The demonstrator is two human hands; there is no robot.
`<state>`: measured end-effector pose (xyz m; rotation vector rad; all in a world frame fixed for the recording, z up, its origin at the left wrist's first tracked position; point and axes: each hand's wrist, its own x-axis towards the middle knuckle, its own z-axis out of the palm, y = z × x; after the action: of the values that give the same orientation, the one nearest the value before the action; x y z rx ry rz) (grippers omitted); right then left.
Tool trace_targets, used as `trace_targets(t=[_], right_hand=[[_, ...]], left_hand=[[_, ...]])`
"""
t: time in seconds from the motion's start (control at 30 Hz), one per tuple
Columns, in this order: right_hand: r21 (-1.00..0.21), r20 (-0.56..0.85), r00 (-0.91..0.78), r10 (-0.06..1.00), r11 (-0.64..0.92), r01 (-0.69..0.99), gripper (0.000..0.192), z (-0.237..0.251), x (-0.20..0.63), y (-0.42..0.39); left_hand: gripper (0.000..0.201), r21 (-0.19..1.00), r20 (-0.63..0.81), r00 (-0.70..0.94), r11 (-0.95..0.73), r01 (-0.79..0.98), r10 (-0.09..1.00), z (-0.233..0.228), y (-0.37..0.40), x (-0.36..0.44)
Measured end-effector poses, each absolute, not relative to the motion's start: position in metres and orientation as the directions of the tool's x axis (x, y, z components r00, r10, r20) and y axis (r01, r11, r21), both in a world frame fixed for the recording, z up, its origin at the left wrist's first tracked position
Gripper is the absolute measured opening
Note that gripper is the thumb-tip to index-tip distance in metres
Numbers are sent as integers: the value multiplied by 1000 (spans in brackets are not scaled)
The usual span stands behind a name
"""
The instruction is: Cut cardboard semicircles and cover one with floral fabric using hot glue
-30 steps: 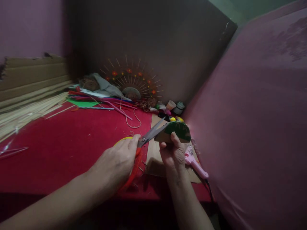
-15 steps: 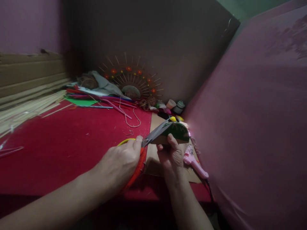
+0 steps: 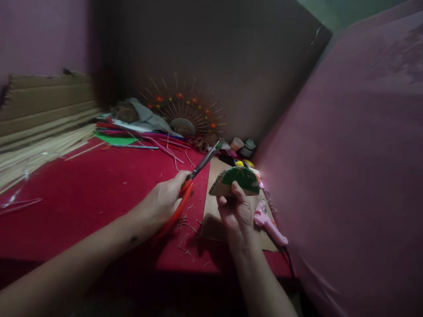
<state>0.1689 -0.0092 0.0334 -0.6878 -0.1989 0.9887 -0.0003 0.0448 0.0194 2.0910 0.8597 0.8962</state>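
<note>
Dim corner: dark wall (image 3: 238, 75) is standing behind a red-covered table (image 3: 109, 198), & a pink surface (image 3: 346, 167) w/ a few creases is sloping along the R side.

Half-disc (image 3: 243, 178) is showing a dk green face w/ light brownish marks nr the top, plus a bare brown strip running along its straight edge. It's looking like stiff, thick cardboard; the curved rim is showing a rough, speckled texture on its L side. Rounded side is facing up, flat side down.

R hand (image 3: 236, 213) is pinching it nr the middle of the flat edge, thumb pressing on the green face, other fingers curling underneath, so the piece is sitting just above the palm, raised over a flat brown cardboard sheet (image 3: 214, 215).

L hand (image 3: 165, 198) is closing round the orange handles of metal scissors (image 3: 191, 177); blades are lying nearly together, pointing up & away, just L of the half-disc & not touching it.

Pink glue gun (image 3: 269, 224) in smooth plastic is lying on the sheet's R side, nr the R wrist. Thin, wispy scraps (image 3: 183, 222) are littering the red cover betw. the hands. Farther back, a fan-shaped ornament (image 3: 180, 95) w/ thin spokes & red flowers is leaning upright; pale slender sticks (image 3: 49, 145) are lying bundled far L.
</note>
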Motion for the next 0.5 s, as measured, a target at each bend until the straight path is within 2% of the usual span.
trace_targets(t=[0.07, 0.17, 0.4, 0.5], right_hand=[[-613, -137, 532, 836, 350, -708, 22, 32, 167, -9], [-610, -114, 512, 851, 347, -712, 22, 30, 164, -9], [-609, -92, 463, 881, 319, -726, 21, 28, 163, -12], [-589, -143, 417, 897, 262, -765, 19, 28, 163, -12]], left_hand=[[32, 877, 315, 515, -452, 164, 797, 27, 43, 5], [44, 972, 226, 487, -229, -54, 844, 35, 36, 13], [53, 942, 80, 579, 128, -310, 812, 36, 32, 25], [55, 927, 63, 604, 179, -331, 794, 36, 34, 25]])
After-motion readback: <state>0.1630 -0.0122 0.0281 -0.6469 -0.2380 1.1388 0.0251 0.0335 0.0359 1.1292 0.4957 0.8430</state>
